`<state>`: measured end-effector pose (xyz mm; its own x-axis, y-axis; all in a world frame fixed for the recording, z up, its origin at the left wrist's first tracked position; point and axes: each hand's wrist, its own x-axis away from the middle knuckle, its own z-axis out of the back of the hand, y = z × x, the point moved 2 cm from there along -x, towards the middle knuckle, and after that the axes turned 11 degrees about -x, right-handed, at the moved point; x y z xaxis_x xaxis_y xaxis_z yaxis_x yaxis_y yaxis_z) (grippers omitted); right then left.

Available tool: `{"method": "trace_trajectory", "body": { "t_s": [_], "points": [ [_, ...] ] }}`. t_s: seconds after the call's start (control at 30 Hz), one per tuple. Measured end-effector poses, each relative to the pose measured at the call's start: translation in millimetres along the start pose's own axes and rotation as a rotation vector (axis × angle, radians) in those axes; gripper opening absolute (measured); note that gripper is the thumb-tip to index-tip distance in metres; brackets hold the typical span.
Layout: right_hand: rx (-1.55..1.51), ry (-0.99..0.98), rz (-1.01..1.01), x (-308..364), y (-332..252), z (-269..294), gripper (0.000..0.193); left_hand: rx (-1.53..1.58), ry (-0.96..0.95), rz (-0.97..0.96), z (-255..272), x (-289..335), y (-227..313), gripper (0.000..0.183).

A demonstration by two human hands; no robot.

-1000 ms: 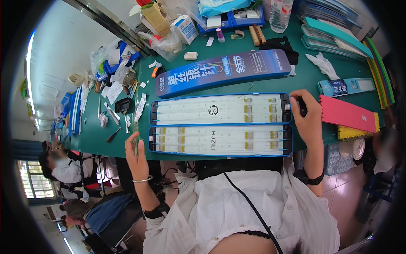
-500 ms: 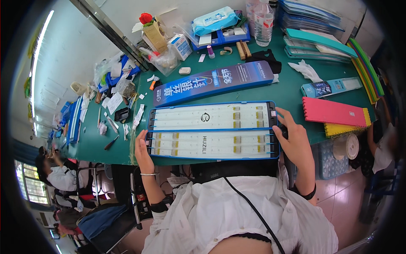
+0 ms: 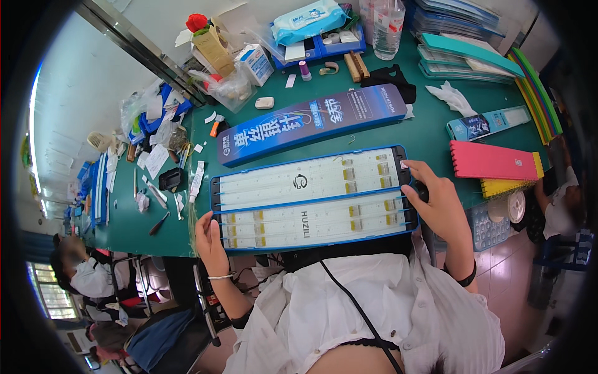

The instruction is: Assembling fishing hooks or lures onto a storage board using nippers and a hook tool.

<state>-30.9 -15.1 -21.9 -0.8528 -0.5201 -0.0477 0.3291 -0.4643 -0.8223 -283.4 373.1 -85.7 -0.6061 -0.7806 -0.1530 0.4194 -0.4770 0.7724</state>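
A long, flat, hinged case [image 3: 324,193], which looks like a fishing-rig case, lies unfolded at the table's near edge. It has a blue rim, black ends and white inner panels. Short yellow strips sit in rows under clear covers on both halves. My left hand [image 3: 212,246] holds the left end, thumb and fingers closed against its lower corner. At the right end, my right hand [image 3: 441,202] grips the black edge, with fingers near the upper corner and the thumb by the hinge. Just beyond the case lies a long blue printed box sleeve [image 3: 308,124].
On the green table [image 3: 131,218], paper scraps and small tools litter the left. A wet-wipe pack [image 3: 308,22] and water bottle [image 3: 389,31] stand behind. Pink [image 3: 495,160] and yellow foam boards and a flat teal pack [image 3: 489,123] lie right. Another person [image 3: 93,274] sits far left.
The view has turned a little, so the case now slants with its right end higher in the picture. Both hands keep their hold on its ends.
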Motion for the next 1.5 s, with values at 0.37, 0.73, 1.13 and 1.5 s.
{"method": "trace_trajectory", "body": {
  "t_s": [0.37,0.73,1.13,1.5],
  "points": [
    [-0.453,0.122,0.076,-31.1,1.8,34.9,0.035,-0.401,0.083,-0.186,16.5,-20.2,110.1,0.039],
    [-0.631,-0.060,0.119,-83.3,0.0,3.0,0.042,-0.291,-0.526,-0.589,-71.1,-64.8,173.8,0.031],
    [-0.856,-0.231,0.145,-112.1,8.6,-32.7,0.052,-0.251,-0.541,-0.588,-85.5,-99.5,166.3,0.031],
    [-0.602,-0.370,0.309,-117.6,5.4,-51.3,0.036,-0.271,-0.744,-0.683,-99.4,-103.3,177.0,0.022]
  ]
}}
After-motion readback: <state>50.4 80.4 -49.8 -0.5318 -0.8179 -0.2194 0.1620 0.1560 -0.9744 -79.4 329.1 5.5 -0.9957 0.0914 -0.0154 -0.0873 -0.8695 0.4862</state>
